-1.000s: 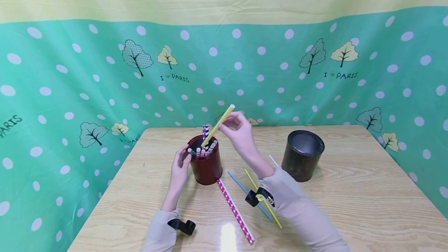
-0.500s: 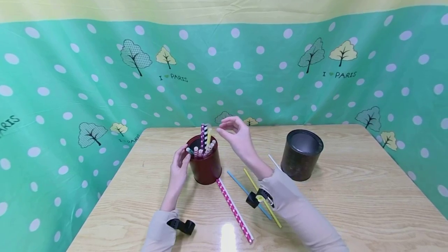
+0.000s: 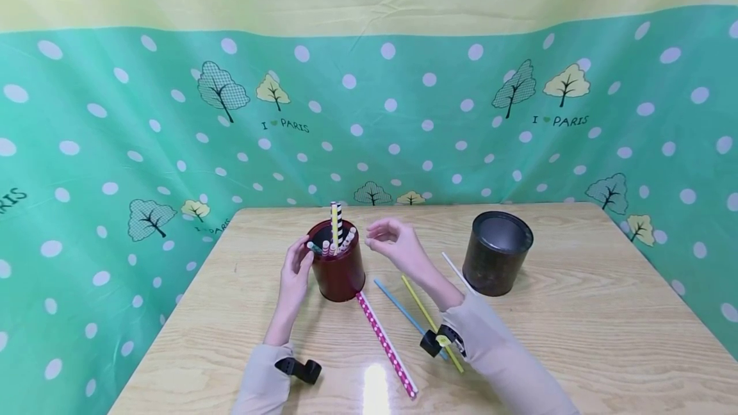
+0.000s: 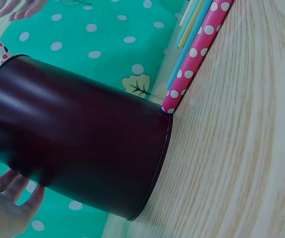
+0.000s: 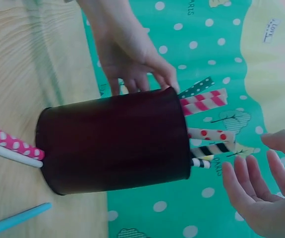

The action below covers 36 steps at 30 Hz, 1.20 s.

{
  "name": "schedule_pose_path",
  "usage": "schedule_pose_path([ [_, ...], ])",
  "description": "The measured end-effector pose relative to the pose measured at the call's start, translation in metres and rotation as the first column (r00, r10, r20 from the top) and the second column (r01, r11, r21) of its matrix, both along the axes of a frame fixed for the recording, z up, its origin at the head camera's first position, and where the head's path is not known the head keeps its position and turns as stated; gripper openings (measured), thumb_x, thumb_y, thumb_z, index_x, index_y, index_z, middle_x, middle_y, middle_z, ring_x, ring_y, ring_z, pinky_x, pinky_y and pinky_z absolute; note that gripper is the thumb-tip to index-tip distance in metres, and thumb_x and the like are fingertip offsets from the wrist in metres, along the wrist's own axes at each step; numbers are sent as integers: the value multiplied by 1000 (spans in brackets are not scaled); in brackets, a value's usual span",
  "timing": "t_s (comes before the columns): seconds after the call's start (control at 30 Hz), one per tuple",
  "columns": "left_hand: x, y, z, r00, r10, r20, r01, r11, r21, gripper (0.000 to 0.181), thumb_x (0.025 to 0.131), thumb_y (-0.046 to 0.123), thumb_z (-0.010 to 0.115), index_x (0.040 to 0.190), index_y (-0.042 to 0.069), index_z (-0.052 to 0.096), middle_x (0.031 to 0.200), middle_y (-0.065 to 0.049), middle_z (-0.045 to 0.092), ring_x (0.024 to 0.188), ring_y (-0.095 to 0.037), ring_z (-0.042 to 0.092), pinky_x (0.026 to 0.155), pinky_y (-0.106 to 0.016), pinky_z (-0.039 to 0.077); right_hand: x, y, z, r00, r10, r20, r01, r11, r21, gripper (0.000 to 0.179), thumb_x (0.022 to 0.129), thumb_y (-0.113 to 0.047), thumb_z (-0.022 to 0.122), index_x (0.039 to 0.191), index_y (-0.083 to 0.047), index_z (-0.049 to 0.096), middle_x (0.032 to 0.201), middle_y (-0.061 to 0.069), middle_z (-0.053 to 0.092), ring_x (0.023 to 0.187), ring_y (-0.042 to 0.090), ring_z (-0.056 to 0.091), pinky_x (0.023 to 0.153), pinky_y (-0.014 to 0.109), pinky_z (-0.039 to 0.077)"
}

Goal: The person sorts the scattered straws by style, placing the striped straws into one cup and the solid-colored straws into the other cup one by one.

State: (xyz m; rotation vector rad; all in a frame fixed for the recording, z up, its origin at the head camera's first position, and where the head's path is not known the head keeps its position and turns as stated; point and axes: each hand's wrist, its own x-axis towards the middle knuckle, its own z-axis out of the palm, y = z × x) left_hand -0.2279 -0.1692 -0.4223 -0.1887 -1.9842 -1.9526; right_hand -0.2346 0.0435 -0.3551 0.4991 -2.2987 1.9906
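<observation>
Standing up on the table [image 3: 230,312]: the red can [image 3: 340,279], with many straws poking out of the top, a yellow straw [image 3: 334,226] among them. Looks like the step of putting straws in the can, part done. Next, seems to call for reaching down to a loose straw, pinching it and dropping it in, with care not to tip the can. On the can's left side, near the rim: the left hand [image 3: 295,271], fingers and thumb bent round to hold it. Just off the right side, not touching: the right hand [image 3: 406,252], fingers loosely bent and apart, nothing in it. Lying in front: a pink straw [image 3: 377,332] with a white one beside it, ends close by the can's foot. More to the right: a blue straw [image 3: 398,303] and a second yellow straw [image 3: 421,300], partly hidden by the wrist cam [image 3: 430,343]. Farther right, well apart from both hands: the black can [image 3: 492,271], upright.
</observation>
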Motion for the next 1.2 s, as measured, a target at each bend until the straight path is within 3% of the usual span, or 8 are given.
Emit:
schedule_pose_path([
  [0.33, 2, 1, 1, 1000, -3, -17, 3, 1000, 3, 36, 90, -1, 43, 126, -7, 38, 124, -24, 43, 103, 3, 44, 88, -11, 35, 5, 2, -28, 991, 125, 49, -128, 990, 54, 26, 79, -1, 61, 102, 9, 54, 93, 19, 60, 86, 28, 58, 75, 28, 49],
  [0.63, 1, 0, 0, 1000, -6, -2, 6, 1000, 2, 37, 91, 0, 43, 126, -6, 38, 125, -22, 43, 104, 2, 44, 88, -11, 35, 15, 0, -42, 985, 161, 67, -169, 976, 137, 24, 79, -5, 62, 100, 5, 56, 91, 17, 60, 83, 23, 58, 71, 24, 48],
  [0.87, -6, -5, -10, 1000, 0, -10, 0, 1000, 0, 36, 91, 4, 45, 126, -2, 40, 125, -20, 44, 106, 0, 44, 89, -12, 35, 34, -5, -30, 966, 234, 108, -249, 957, 151, 23, 77, 7, 54, 99, 14, 54, 91, 27, 57, 83, 35, 55, 67, 21, 48],
  [0.93, -6, -5, -11, 1000, 0, -12, 0, 1000, 0, 36, 91, 4, 45, 126, -2, 40, 125, -20, 44, 106, 0, 44, 88, -12, 35, 32, -6, -39, 962, 249, 115, -265, 951, 161, 23, 76, 8, 53, 99, 13, 54, 90, 25, 57, 80, 31, 55, 65, 20, 47],
  [1.07, 1, -1, 0, 1000, 1, 2, -1, 1000, -2, 36, 91, 1, 44, 126, -5, 39, 124, -22, 44, 103, 2, 44, 87, -11, 36, 24, -8, -63, 958, 272, 94, -285, 942, 176, 24, 74, 10, 55, 98, 12, 55, 88, 24, 57, 76, 24, 56, 63, 19, 47],
  [1.2, 4, 1, 4, 1000, 11, 11, -11, 1000, -16, 36, 91, 1, 43, 126, -5, 39, 125, -23, 43, 103, 3, 44, 87, -10, 35, 20, -9, -81, 961, 267, 74, -276, 939, 207, 25, 71, 11, 58, 96, 11, 56, 87, 25, 58, 74, 25, 58, 63, 18, 47],
])
